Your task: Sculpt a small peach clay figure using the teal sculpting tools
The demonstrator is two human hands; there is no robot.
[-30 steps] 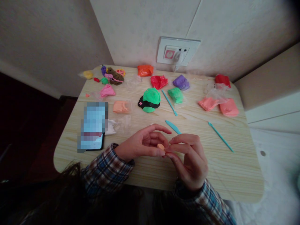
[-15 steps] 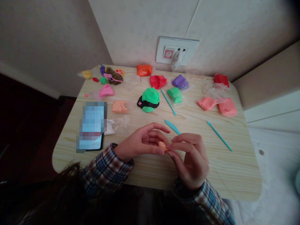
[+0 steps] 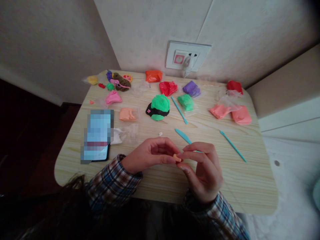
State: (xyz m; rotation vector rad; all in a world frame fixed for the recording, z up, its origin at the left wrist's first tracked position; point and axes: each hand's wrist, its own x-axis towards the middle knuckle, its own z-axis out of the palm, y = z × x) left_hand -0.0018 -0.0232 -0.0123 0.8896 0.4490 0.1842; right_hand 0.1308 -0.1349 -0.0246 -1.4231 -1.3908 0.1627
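A small lump of peach modelling clay (image 3: 177, 158) is pinched between the fingertips of both hands, above the front of the table. My left hand (image 3: 155, 152) holds it from the left with thumb and curled fingers. My right hand (image 3: 203, 168) grips its other side between thumb and fingertips. Just beyond the hands lies a blue plastic clay knife (image 3: 182, 135), partly covered by the right fingers. A tiny white piece (image 3: 160, 134) rests behind the left hand. Farther back sits a green and black clay shape (image 3: 160, 106) with a pink bow-like mark.
Bags of clay, among them peach (image 3: 127, 114), green (image 3: 186, 102), purple (image 3: 191, 89) and coral (image 3: 241, 115), lie around the wooden table (image 3: 150, 186). Two thin blue tools (image 3: 233, 146) lie apart. A phone (image 3: 98, 133) is at left; small clay figures (image 3: 121, 81) sit back left.
The peach clay has turned and shifted slightly right between the fingers. My left index finger has curled down onto it, uncovering the tiny white piece behind. The view has shifted slightly.
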